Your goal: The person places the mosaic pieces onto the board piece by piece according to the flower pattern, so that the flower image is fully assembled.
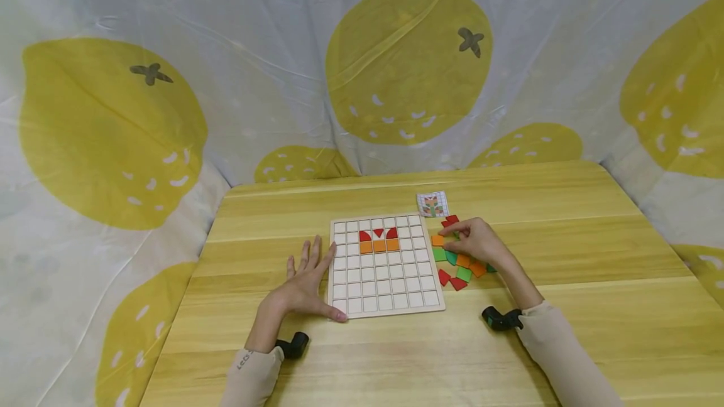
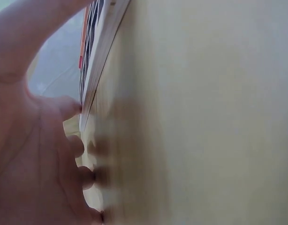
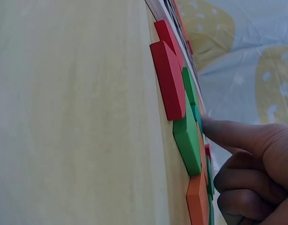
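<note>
A white gridded board [image 1: 386, 284] lies on the table. Its upper cells hold two rounded red tiles [image 1: 392, 233], a red triangle [image 1: 378, 232] between them, and three orange squares [image 1: 379, 245] in a row below. My left hand [image 1: 302, 287] spreads its fingers along the board's left edge, thumb [image 1: 337, 315] at the lower left corner. To the right, the thumb and index finger of my right hand [image 1: 479, 244] pinch an orange square tile [image 1: 438, 240] at the board's edge. In the right wrist view, the thumb tip is partly hidden behind loose tiles [image 3: 187, 145].
Loose tiles lie right of the board: green squares [image 1: 464, 274], red pieces [image 1: 458, 284], orange ones [image 1: 477, 268] and a teal one [image 1: 450, 257]. A small pattern card [image 1: 432, 204] touches the board's top right corner. Lemon-print cloth [image 1: 407, 68] hangs behind the table [image 1: 271, 218].
</note>
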The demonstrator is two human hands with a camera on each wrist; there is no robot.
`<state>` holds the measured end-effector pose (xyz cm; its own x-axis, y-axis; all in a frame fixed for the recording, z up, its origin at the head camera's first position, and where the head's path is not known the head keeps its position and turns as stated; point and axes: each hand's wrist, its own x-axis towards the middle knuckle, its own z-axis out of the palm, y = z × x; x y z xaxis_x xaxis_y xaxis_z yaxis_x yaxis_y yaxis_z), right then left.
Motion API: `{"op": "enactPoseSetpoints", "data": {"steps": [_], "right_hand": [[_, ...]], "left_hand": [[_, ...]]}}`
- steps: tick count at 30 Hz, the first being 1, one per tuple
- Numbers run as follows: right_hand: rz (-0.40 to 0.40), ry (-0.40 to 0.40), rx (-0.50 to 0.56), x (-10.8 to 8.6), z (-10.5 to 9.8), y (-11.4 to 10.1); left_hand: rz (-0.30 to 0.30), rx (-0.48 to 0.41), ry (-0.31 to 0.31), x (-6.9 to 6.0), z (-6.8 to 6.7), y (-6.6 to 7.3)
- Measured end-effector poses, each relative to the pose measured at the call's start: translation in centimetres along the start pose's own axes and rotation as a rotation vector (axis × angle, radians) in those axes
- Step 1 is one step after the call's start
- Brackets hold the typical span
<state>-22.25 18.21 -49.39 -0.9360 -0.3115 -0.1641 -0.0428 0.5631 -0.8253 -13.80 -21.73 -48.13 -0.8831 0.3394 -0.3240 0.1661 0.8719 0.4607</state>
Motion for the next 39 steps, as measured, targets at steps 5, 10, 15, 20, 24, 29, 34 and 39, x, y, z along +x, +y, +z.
{"op": "enactPoseSetpoints", "data": {"steps": [5,10,15,20,24,29,34,39], "right_hand": [[0.001,0.007,0.011,0.0,0.2,-0.1],[0.010,0.016,0.010,0.1,0.3,-0.1],[0.002,0.045,-0.040,0.4,0.4,-0.3],[-0.049,0.047,-0.031,0.6,0.8,-1.2],[-0.092,-0.006,0.028,0.9,1.7,-2.5],[-0.127,-0.074,0.036,1.6,3.8,-4.3],[-0.117,-0.111,0.029,2.5,6.5,-5.7],[-0.128,-0.115,-0.002,3.1,8.2,-6.5]], "left_hand": [[0.018,0.019,0.005,-0.1,0.2,0.1],[0.025,0.026,0.001,0.0,0.2,0.3],[0.018,0.030,0.003,0.1,0.0,0.0],[0.013,0.032,-0.006,0.4,-0.3,-0.4],[0.027,0.030,-0.008,0.7,-0.5,-0.4],[0.038,0.028,-0.004,1.0,-0.7,-0.3],[0.034,0.016,-0.009,1.0,-0.8,-0.2],[0.025,0.007,-0.018,1.1,-0.7,-0.1]]}}
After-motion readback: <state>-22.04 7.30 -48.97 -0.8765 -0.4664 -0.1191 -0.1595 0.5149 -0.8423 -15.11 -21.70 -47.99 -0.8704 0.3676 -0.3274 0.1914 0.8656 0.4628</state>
